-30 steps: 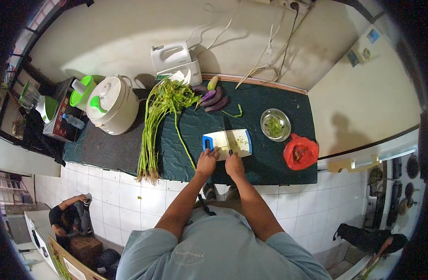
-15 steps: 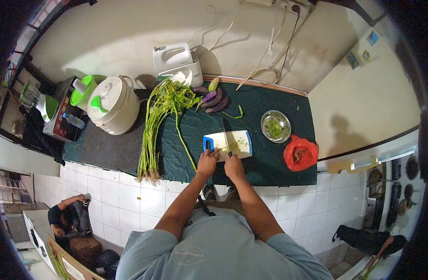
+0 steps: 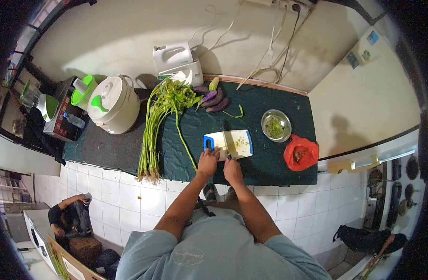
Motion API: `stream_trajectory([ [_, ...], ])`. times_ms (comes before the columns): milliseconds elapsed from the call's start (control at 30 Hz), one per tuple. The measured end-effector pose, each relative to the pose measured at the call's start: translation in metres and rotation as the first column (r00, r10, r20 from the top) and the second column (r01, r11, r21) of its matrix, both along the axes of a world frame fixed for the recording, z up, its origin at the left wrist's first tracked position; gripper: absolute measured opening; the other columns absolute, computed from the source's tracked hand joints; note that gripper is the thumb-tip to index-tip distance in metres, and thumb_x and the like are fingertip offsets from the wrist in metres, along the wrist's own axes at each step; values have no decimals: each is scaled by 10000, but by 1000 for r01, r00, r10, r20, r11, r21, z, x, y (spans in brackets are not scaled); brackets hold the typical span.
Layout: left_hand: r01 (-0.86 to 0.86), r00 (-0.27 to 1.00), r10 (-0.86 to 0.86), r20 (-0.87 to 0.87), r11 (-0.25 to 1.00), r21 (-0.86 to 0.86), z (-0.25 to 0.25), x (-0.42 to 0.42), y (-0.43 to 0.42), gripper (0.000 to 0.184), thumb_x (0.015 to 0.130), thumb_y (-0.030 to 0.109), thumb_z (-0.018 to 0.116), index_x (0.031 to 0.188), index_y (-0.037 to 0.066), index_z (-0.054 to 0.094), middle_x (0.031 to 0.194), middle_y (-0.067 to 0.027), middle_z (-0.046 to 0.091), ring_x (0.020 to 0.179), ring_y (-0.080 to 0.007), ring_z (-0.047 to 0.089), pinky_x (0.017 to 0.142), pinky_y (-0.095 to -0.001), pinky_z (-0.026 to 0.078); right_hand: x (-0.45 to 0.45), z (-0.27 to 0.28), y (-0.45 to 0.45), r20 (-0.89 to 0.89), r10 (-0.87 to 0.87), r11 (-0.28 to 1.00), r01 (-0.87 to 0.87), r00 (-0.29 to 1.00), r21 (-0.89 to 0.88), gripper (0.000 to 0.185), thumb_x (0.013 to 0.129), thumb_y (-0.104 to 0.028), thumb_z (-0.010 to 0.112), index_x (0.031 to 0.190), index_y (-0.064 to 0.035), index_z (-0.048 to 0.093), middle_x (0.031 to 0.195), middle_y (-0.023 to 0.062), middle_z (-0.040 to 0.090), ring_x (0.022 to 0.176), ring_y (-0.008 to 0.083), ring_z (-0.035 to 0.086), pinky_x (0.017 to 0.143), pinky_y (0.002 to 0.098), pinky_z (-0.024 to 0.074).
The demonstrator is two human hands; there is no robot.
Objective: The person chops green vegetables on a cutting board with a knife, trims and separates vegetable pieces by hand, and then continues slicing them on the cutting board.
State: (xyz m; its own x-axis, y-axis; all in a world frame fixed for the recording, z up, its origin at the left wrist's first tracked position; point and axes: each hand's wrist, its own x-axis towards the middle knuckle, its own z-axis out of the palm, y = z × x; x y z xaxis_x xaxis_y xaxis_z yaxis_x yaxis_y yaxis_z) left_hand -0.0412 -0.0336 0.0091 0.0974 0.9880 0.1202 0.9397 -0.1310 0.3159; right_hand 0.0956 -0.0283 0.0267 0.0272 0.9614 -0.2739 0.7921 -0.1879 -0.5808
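A white cutting board with blue ends lies on the dark green cloth, small green pieces on its right half. My right hand is closed round the black handle of a knife, whose blade points away from me across the board. At the board's near left edge, my left hand has its fingers bent and pressed down on something too small to make out. To the right stands a metal bowl with chopped greens. Left of the board lies a bunch of long-stemmed leafy greens.
A red plastic bag sits at the table's right end. Purple eggplants and a white mixer are at the back. A rice cooker stands at the left. Another person sits low at the lower left.
My right hand has shifted slightly left and toward me with the knife, whose handle now sits a little lower. My left hand has hardly moved.
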Motion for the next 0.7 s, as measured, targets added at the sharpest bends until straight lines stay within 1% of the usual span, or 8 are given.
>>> stream_trajectory([
  [133, 19, 1000, -19, -10, 1000, 13, -8, -1, 2, 277, 819, 107, 548, 1078, 113, 645, 1080, -38, 684, 1059, -257, 564, 857, -398, 460, -2, -1, 26, 42, 74, 997, -74, 996, -17, 419, 983, -331, 464, 1019, 76, 556, 895, 317, 648, 872, 488, 634, 776, 531, 518],
  [267, 14, 1000, -15, 2, 999, 47, -14, -1, 0, 291, 824, 107, 542, 1095, 123, 646, 1067, -40, 687, 1059, -263, 565, 852, -405, 463, -3, 19, 6, 40, 36, 998, -35, 999, -48, 416, 982, -332, 466, 1019, 72, 556, 916, 312, 648, 890, 480, 636, 784, 526, 519],
  [367, -26, 997, 28, 75, 999, -22, -3, 1, -2, 293, 830, 112, 536, 1102, 125, 645, 1125, -26, 679, 1063, -270, 564, 860, -415, 466, -3, 19, 2, 14, 12, 998, -11, 1000, -64, 418, 980, -332, 469, 1017, 74, 559, 940, 312, 646, 912, 471, 636, 794, 524, 518],
  [433, -98, 988, 112, 108, 987, -130, 18, 6, -4, 291, 837, 117, 526, 1103, 120, 643, 1175, -13, 667, 1067, -273, 565, 873, -421, 466, 0, 13, 16, -2, 98, 995, -98, 995, -36, 420, 981, -329, 468, 1021, 81, 551, 946, 318, 642, 913, 467, 638, 802, 524, 519],
  [533, -83, 991, 96, 91, 986, -143, 11, 4, -1, 291, 843, 115, 514, 1105, 115, 642, 1196, -10, 660, 1068, -276, 565, 881, -422, 466, -2, 8, 23, 46, 110, 994, -110, 993, -6, 412, 980, -320, 470, 1016, 84, 546, 945, 320, 642, 903, 466, 642, 799, 524, 520],
  [567, -87, 990, 101, 94, 986, -142, 5, 2, 0, 291, 843, 115, 514, 1105, 115, 642, 1196, -10, 660, 1068, -276, 565, 881, -422, 466, -3, 7, 20, 49, 115, 993, -115, 992, -5, 412, 980, -320, 470, 1016, 84, 546, 945, 320, 642, 903, 466, 642, 799, 524, 520],
  [633, -44, 995, 45, 91, 999, -7, -7, 1, 1, 289, 843, 118, 518, 1104, 119, 643, 1196, -6, 661, 1058, -274, 568, 871, -424, 468, -5, 10, 5, 32, 47, 996, -45, 998, -77, 402, 977, -312, 473, 1020, 81, 545, 953, 322, 643, 902, 469, 641, 800, 526, 519],
  [700, -43, 996, 44, 73, 999, -10, -11, 1, 1, 286, 843, 121, 522, 1103, 120, 643, 1198, -6, 661, 1054, -275, 569, 866, -425, 469, -5, 11, 3, 37, 19, 996, -15, 999, -93, 404, 975, -315, 480, 1032, 79, 545, 964, 319, 645, 909, 471, 639, 806, 528, 518],
])
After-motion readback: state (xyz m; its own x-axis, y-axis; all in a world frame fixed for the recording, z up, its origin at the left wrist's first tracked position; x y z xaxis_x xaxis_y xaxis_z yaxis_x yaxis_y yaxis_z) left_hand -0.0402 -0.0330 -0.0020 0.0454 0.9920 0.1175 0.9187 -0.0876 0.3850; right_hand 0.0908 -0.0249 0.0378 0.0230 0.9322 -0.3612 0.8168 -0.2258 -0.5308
